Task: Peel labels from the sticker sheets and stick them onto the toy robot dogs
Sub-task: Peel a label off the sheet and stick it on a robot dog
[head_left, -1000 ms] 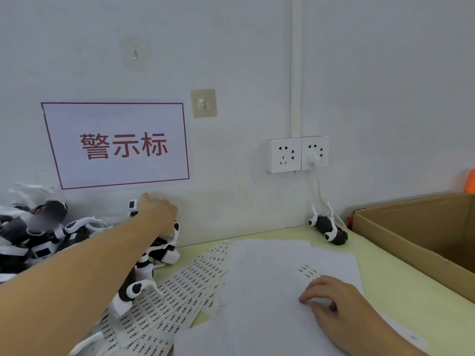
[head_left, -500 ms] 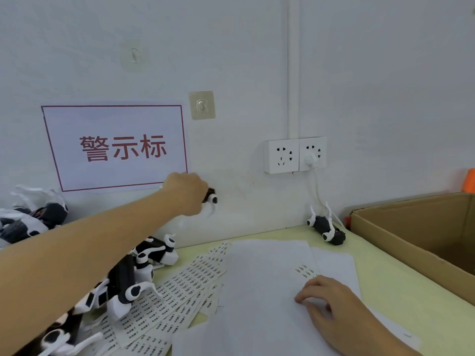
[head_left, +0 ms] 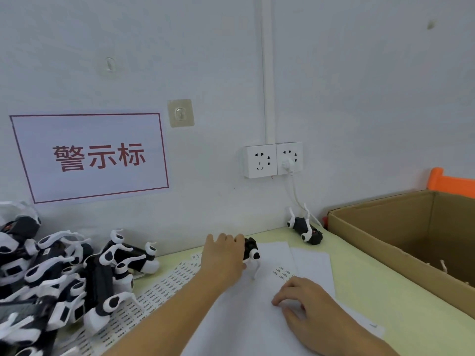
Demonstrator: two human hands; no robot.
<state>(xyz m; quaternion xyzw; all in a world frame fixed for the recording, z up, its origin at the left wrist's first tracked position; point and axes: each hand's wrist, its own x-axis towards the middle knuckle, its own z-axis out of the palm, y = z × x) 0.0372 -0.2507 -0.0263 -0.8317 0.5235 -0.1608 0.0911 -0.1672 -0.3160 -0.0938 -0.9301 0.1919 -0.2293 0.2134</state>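
Near right: the right hand (head_left: 305,301) rests with curled fingers on the sticker sheet (head_left: 257,299); a slip could crease labels.
Middle: the left hand (head_left: 223,253) grips a toy dog (head_left: 250,249) over the sheet; loose legs may snag.
Far left: the dog pile (head_left: 64,273) could topple.

One head-worn wide-angle view looks forward and down from close above the table (head_left: 372,286), facing the wall (head_left: 359,98), both forearms entering from below

Glossy plastic toy dogs (head_left: 77,273), matt paper sheets (head_left: 257,304), rough cardboard box (head_left: 385,242), smooth tabletop (head_left: 385,299).
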